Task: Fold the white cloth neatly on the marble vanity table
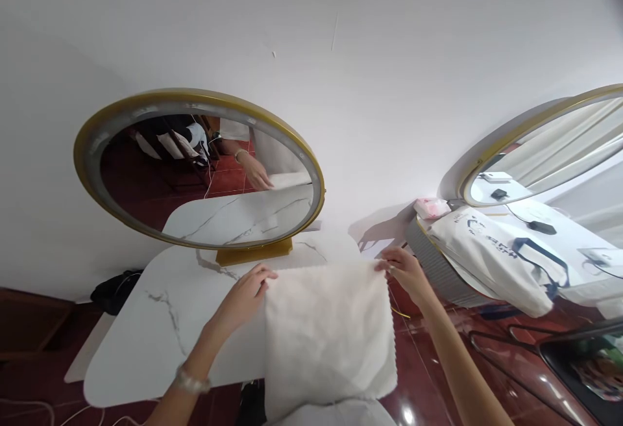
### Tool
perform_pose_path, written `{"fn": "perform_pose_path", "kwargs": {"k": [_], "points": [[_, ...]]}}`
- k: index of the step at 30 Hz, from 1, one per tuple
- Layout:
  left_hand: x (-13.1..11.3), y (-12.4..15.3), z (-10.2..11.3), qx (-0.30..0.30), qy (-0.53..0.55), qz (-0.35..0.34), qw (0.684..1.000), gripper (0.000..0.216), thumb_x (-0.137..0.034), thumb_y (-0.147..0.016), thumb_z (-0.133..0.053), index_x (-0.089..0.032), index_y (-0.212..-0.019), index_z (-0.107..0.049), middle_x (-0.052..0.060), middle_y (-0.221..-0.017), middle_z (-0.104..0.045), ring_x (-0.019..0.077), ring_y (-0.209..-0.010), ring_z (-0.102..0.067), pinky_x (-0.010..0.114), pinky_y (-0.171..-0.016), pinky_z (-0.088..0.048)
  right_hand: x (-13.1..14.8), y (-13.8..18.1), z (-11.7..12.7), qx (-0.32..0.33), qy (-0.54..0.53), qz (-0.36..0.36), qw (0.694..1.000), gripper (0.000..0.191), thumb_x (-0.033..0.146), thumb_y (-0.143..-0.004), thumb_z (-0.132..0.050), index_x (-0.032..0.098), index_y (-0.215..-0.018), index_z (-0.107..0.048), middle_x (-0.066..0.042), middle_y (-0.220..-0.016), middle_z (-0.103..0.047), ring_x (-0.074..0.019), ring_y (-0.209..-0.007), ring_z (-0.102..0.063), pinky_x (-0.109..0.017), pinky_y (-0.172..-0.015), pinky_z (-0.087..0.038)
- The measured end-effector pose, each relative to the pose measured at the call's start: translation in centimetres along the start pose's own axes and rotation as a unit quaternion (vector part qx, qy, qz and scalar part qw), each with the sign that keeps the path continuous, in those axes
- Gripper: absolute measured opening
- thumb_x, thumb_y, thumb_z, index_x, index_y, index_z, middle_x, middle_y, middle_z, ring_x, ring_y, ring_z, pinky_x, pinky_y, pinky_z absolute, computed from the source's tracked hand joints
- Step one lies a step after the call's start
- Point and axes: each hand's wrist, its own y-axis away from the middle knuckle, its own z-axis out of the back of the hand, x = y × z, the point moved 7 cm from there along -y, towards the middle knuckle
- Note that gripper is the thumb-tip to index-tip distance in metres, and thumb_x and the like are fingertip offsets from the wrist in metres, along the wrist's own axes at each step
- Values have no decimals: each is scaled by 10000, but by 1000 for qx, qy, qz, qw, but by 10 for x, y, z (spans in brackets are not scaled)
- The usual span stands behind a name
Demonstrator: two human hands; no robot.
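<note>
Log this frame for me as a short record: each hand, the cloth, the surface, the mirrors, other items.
Left hand: pinching the upper left corner of the white cloth
Right hand: pinching the upper right corner
Cloth state: spread between the hands, scalloped edge at right
Surface: white table with grey veining
Mirrors: gold-framed oval mirror on the table, showing a reflected hand; second mirror at right
Other items: pale bag with dark blue straps, right

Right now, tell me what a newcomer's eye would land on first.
Probably the large gold-framed tabletop mirror, left of centre on the marble-patterned table. Next, the white cloth at bottom centre, its upper corners pinched by the left hand and right hand. Then a second gold-framed mirror, cut off at the right edge.
</note>
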Motion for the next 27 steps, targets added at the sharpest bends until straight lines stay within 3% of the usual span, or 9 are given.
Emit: {"fn": "perform_pose_path", "kwargs": {"k": [3, 6, 9, 14, 17, 20, 23, 27], "points": [[28, -55, -34, -18, -30, 30, 999, 384, -130, -853, -328, -181, -1069, -642, 82, -1102, -595, 180, -958, -608, 301, -860, -475, -40, -53, -24, -16, 30, -21, 999, 346, 395, -577, -742, 173, -763, -553, -14, -736, -628, -208, -635, -691, -279, -532, -527], [50, -93, -62, -30, -39, 54, 997, 399, -60, -801, -368, -154, -1070, -648, 92, -1076, -593, 175, -976, -609, 291, -907, -464, -70, -88, -45, -26, 63, -34, 997, 236, 296, -598, -719, 186, -717, -547, -4, -708, -633, -182, -610, -680, -290, -573, -546], [63, -109, -80, -52, -46, 65, 995, 428, -32, -772, -389, -146, -1105, -633, 94, -1062, -576, 181, -1021, -595, 303, -962, -446, -93, -109, -55, -30, 97, -42, 994, 177, 242, -649, -693, 182, -742, -555, -6, -742, -651, -156, -621, -670, -292, -618, -553], [72, -109, -98, -103, -54, 69, 991, 500, -76, -809, -391, -146, -1292, -496, 117, -1201, -510, 211, -1144, -535, 372, -1027, -427, -113, -128, -53, -26, 139, -31, 989, 179, 263, -727, -644, 158, -860, -586, -61, -875, -679, -174, -724, -691, -305, -675, -559], [69, -103, -116, -130, -59, 74, 987, 525, -123, -835, -402, -111, -1360, -413, 173, -1374, -382, 279, -1324, -383, 455, -1087, -365, -112, -127, -57, -11, 164, 3, 986, 363, 327, -766, -597, 166, -1090, -577, -117, -1062, -660, -217, -858, -697, -341, -722, -566], [56, -96, -137, -182, -88, 46, 978, 490, -182, -888, -377, -85, -1368, -407, 204, -1504, -214, 324, -1430, -192, 503, -1135, -277, -105, -105, -75, 3, 198, 61, 978, 543, 363, -822, -536, 183, -1327, -451, -163, -1348, -510, -265, -1184, -565, -437, -930, -503], [45, -96, -151, -238, -132, 8, 962, 463, -240, -937, -335, -112, -1373, -424, 184, -1536, -218, 307, -1448, -160, 487, -1145, -264, -104, -71, -111, 37, 245, 116, 962, 543, 380, -851, -526, 216, -1365, -457, -124, -1478, -390, -277, -1392, -316, -523, -1136, -252], [54, -114, -150, -266, -163, 26, 950, 500, -326, -935, -392, -106, -1381, -441, 204, -1536, -237, 355, -1445, -149, 518, -1131, -262, -121, -52, -157, 58, 438, 119, 889, 567, 438, -934, -411, 293, -1473, -313, -69, -1578, -178, -318, -1456, -90, -691, -1092, -21]]}}
